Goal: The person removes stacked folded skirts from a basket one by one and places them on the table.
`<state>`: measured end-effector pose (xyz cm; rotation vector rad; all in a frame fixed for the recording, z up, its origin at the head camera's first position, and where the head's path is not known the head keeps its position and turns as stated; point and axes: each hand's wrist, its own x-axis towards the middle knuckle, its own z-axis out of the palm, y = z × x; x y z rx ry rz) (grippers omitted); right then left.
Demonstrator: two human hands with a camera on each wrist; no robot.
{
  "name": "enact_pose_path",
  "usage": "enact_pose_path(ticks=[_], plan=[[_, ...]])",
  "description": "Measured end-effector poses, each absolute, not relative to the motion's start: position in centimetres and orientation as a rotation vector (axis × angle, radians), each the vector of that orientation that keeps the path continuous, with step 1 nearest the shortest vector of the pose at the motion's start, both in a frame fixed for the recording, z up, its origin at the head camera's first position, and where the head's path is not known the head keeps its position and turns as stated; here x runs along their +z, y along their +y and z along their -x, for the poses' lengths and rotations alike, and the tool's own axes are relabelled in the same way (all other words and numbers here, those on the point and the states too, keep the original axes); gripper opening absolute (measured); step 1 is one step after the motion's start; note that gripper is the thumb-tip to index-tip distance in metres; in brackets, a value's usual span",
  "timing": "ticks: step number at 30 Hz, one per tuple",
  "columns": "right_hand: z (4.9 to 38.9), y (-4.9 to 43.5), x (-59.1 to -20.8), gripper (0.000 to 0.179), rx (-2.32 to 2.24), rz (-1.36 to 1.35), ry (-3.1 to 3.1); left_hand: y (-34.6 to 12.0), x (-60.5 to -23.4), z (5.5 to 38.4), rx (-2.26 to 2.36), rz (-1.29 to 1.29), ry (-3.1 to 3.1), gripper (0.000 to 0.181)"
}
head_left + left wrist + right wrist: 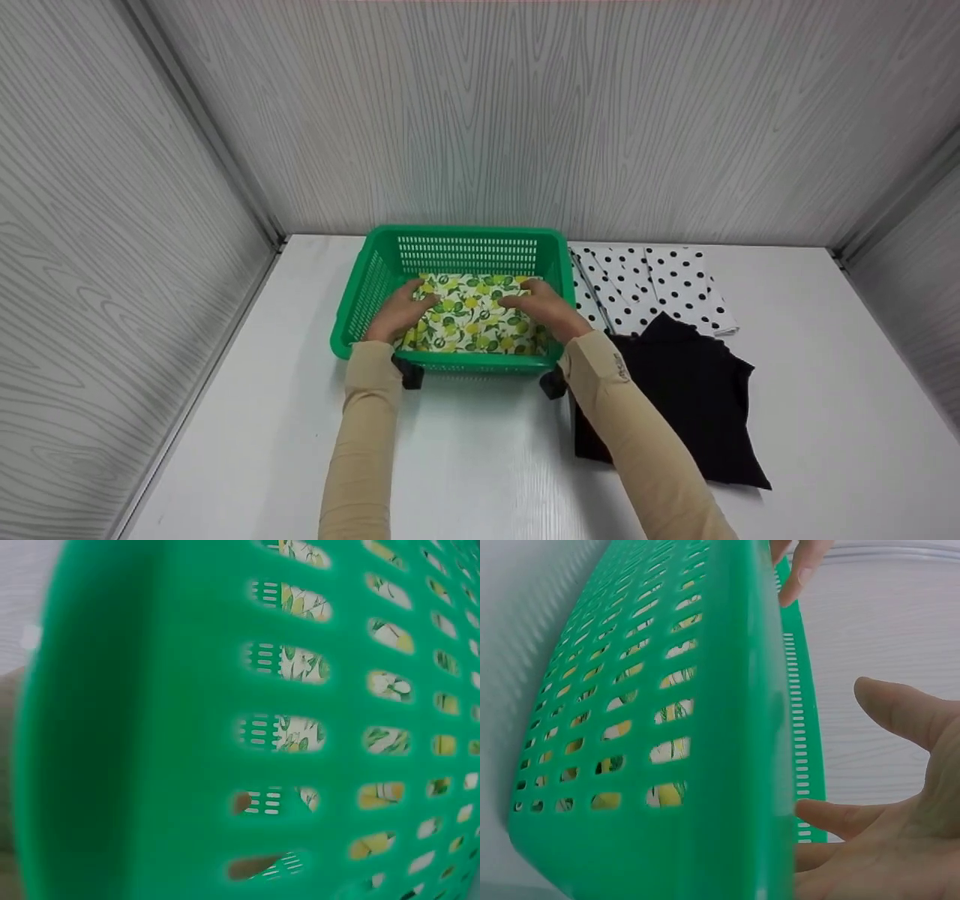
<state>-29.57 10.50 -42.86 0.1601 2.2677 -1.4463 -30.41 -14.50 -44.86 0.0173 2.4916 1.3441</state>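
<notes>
A folded cloth printed with yellow lemons and green leaves (472, 315) lies in a green plastic basket (457, 362). My left hand (400, 311) reaches over the near rim to the cloth's left side, thumb and fingers apart. On the cloth's right side is my right hand (551, 307); in the right wrist view its thumb (900, 709) stands spread from its straight fingers. The basket wall hides the fingers' lower parts. Through the wall's slots (388, 682) the left wrist view shows bits of the print.
Right of the basket lies folded white cloth with black dots (679, 281). A black cloth (690, 405), uneven at its edges, lies nearer me, partly under my right sleeve (637, 420). The white table (480, 465) meets grey wood-patterned walls (487, 112) behind and at the sides.
</notes>
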Motion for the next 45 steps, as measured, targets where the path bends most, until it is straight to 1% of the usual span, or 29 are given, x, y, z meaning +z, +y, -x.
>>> enact_pose_path(ticks=[5, 10, 17, 19, 21, 26, 29, 33, 36, 38, 44, 45], plan=[[29.6, 9.9, -43.1, 0.08, -1.462, -0.154, 2.241, -14.9, -45.8, 30.6, 1.4, 0.06, 2.428, 0.065], [29.8, 9.8, -43.7, 0.084, -1.478, -0.239, 2.229, -14.8, -46.5, 30.6, 1.454, 0.126, 2.379, 0.066], [30.0, 9.9, -44.7, 0.092, -1.504, -0.289, 2.188, -14.5, -46.6, 30.6, 1.456, 0.128, 2.354, 0.067], [30.0, 9.9, -45.1, 0.092, -1.512, -0.3, 2.181, -14.5, -46.5, 30.6, 1.433, 0.12, 2.353, 0.068], [30.0, 9.9, -45.4, 0.088, -1.512, -0.304, 2.18, -14.5, -46.6, 30.7, 1.403, 0.119, 2.354, 0.068], [30.3, 9.6, -46.1, 0.072, -1.451, -0.335, 2.217, -14.5, -46.8, 30.9, 1.338, 0.122, 2.369, 0.071], [30.5, 9.5, -46.2, 0.068, -1.421, -0.368, 2.225, -14.4, -46.9, 31.0, 1.296, 0.107, 2.391, 0.072], [30.6, 9.6, -46.3, 0.061, -1.398, -0.351, 2.227, -14.3, -47.0, 31.0, 1.234, 0.074, 2.434, 0.067], [30.5, 9.8, -46.3, 0.043, -1.399, -0.33, 2.201, -14.3, -46.9, 30.9, 1.22, 0.038, 2.459, 0.059], [30.5, 9.9, -46.4, 0.037, -1.416, -0.307, 2.18, -14.4, -46.9, 30.9, 1.226, 0.022, 2.467, 0.055], [30.7, 10.1, -46.5, 0.007, -1.422, -0.233, 2.138, -14.5, -47.0, 30.7, 1.29, 0.015, 2.432, 0.057], [30.8, 10.1, -46.5, 0.011, -1.414, -0.221, 2.142, -14.6, -47.0, 30.7, 1.305, 0.011, 2.42, 0.058]])
